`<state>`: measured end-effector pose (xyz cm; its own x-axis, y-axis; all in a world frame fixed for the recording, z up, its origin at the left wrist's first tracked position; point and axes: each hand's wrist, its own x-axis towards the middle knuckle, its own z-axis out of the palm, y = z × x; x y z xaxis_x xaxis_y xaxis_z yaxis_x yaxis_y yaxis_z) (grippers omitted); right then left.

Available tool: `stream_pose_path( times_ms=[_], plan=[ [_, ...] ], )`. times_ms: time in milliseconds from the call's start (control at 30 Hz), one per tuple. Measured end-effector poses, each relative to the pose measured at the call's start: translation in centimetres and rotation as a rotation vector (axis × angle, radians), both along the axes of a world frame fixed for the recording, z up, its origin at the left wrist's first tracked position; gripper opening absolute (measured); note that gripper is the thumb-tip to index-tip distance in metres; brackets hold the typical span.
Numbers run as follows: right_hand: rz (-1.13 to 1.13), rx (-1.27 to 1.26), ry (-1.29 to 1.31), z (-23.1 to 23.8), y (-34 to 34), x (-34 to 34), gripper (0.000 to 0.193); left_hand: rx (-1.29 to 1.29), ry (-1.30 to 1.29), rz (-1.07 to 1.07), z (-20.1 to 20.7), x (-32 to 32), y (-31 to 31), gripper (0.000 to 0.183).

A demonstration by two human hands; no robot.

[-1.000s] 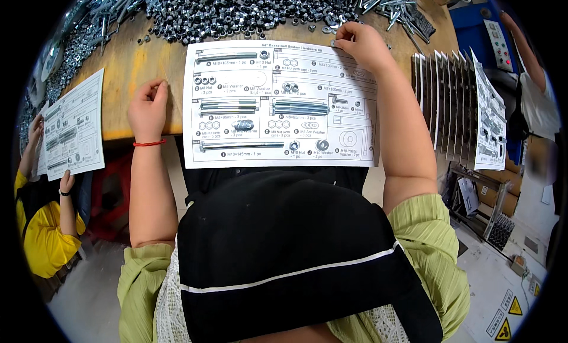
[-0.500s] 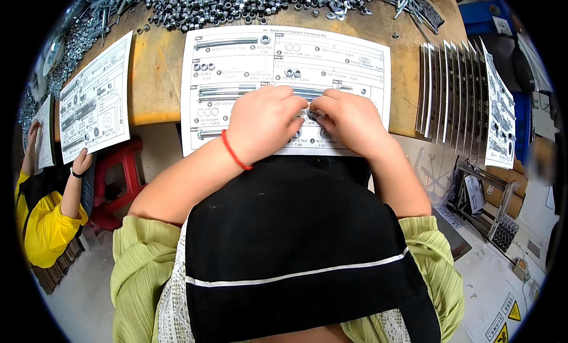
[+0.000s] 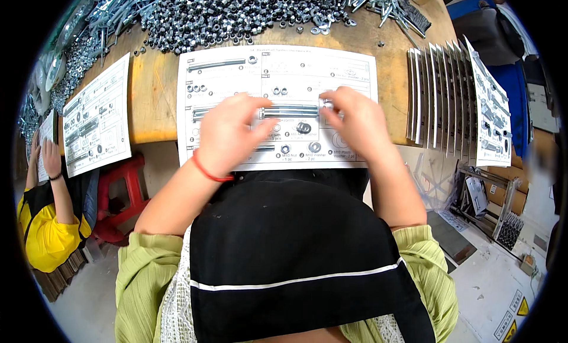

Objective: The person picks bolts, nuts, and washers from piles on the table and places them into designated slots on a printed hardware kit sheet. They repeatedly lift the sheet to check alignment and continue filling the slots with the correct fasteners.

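A white printed hardware card (image 3: 343,62) lies in front of me on the wooden table. Over its left half is my left hand (image 3: 232,130), with a red cord at the wrist; thumb and forefinger are spread. Several long bolts (image 3: 293,112) lie side by side between my hands, partly hidden by the left one. My right hand (image 3: 355,119) hovers by their right end, fingers apart, slightly blurred. Beneath the bolts sits a small cluster of dark washers (image 3: 303,128). Other pieces on the card include a long bolt (image 3: 216,64), two nuts (image 3: 280,91) and a washer (image 3: 315,146).
Heaps of nuts (image 3: 219,18) and loose bolts (image 3: 387,6) cover the table's far side. A second filled card (image 3: 97,115) lies left. Several cards stand in a row (image 3: 441,94) at right. A co-worker in a yellow sleeve (image 3: 50,225) works far left, near a red stool (image 3: 121,189).
My hands have moved apart from the card's middle, and their fingers have opened. The dark washers now show where my fingertips were together. The whole view has shifted slightly.
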<state>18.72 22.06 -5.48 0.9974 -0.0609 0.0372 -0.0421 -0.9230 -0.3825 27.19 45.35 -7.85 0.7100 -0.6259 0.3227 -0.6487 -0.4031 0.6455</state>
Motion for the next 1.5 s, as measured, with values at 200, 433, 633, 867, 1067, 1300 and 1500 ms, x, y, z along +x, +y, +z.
stream_pose_path(
  times_ms=[200, 433, 633, 867, 1067, 1300, 1500],
  plan=[
    [-0.175, -0.130, -0.046, -1.6, -6.7, 9.8, 0.025, -0.085, 0.239, 0.450, -3.6, 6.3, 9.4, 0.017],
    [-0.294, -0.182, -0.024, -4.3, -5.9, 15.8, 0.025, -0.122, 0.061, 0.612, -7.1, 8.0, 11.8, 0.019],
    [-0.244, -0.167, -0.096, -5.5, -6.7, 15.7, 0.017, -0.116, 0.083, 0.581, -8.0, 8.2, 11.9, 0.017],
    [-0.148, -0.166, -0.175, -5.0, -7.6, 15.5, 0.013, -0.075, 0.065, 0.605, -7.6, 7.9, 11.5, 0.015],
    [-0.145, 0.148, -0.081, -4.2, -6.9, 15.6, 0.014, -0.082, 0.058, 0.602, -7.8, 7.9, 11.5, 0.015],
    [-0.188, -0.076, -0.155, -4.0, -4.3, 16.3, 0.017, -0.082, 0.046, 0.598, -7.3, 7.8, 11.4, 0.014],
    [-0.130, -0.322, -0.214, -4.7, -4.0, 16.0, 0.015, -0.084, 0.051, 0.612, -7.2, 7.8, 11.3, 0.014]
  ],
)
